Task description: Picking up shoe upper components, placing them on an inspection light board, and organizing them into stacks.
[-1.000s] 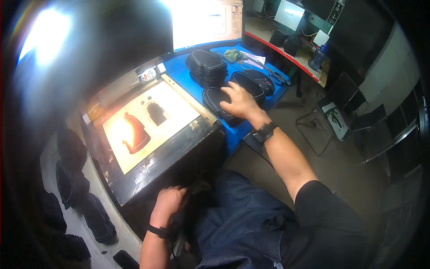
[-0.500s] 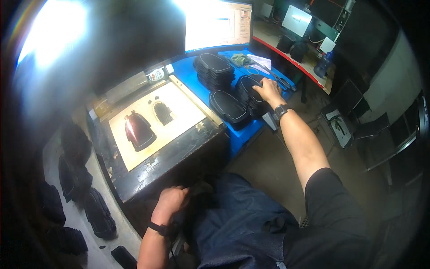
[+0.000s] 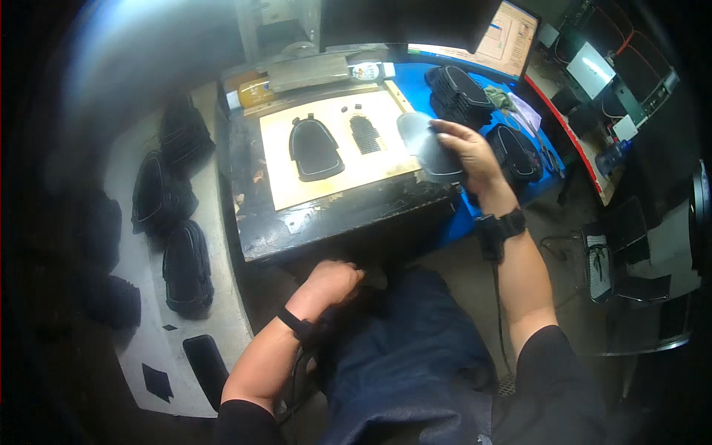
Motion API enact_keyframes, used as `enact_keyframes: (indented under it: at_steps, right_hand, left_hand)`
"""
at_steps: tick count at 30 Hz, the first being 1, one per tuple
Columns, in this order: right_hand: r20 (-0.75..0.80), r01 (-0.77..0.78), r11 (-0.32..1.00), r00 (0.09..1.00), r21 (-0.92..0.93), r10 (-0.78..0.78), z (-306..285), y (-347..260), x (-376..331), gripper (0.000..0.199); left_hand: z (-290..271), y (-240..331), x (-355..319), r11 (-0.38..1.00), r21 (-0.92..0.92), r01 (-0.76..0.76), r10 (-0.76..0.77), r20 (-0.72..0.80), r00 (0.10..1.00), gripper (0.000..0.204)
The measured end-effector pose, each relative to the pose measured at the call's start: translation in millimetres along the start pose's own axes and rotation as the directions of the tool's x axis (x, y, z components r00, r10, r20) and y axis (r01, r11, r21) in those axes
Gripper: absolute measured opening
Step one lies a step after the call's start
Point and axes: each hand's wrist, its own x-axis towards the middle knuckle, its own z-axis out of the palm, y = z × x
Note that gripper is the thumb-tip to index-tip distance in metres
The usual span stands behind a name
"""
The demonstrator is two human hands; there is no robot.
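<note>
— Hands first: what does each have?

— Right hand (image 3: 466, 154) is closed around a thin dark curved panel (image 3: 430, 148), thumb on top and fingers underneath, held in the air just past the right edge of the tan template board (image 3: 337, 174). Left hand (image 3: 332, 282) is curled loosely low at the lap, below the front of the black table (image 3: 297, 230); whether it grips anything cannot be told.

— What lies on the board?

— A black shield-shaped piece (image 3: 315, 150) sits in one cutout, a smaller ribbed piece (image 3: 364, 133) in another.

— Where might it go wrong?

— The panel looks floppy and is pinched at one end only, so it could sag or fold, and then land crooked. Swinging it across could also brush the ribbed piece out of its recess. Single-handed, nothing steadies the free edge.

— Anything close by?

— A stack of black pieces (image 3: 460, 93) on the blue surface (image 3: 552, 167) behind the hand; an elbow could nudge it.
</note>
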Motion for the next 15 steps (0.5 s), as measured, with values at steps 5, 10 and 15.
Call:
enact_keyframes:
  at_steps: [5, 10, 15]
  right_hand:
    - [0.022, -0.123, 0.992, 0.992, 0.007, 0.123, 58.5, 42.6, 44.2, 0.032]
    - [-0.012, -0.208, 0.977, 0.978, -0.040, 0.207, 74.1, 60.1, 84.2, 0.034]
    - [0.007, -0.209, 0.978, 0.978, 0.025, 0.209, 69.0, 63.4, 103.2, 0.032]
  left_hand:
    - [0.0, -0.1, 1.1, 1.000, -0.005, 0.005, -0.005, -0.001, 1.000, 0.034]
    - [-2.8, 0.7, 0.3, 1.000, 0.020, -0.009, 0.009, 0.026, 1.000, 0.036]
    - [-6.9, 2.3, -1.0, 1.000, -0.018, 0.015, -0.015, 0.001, 1.000, 0.037]
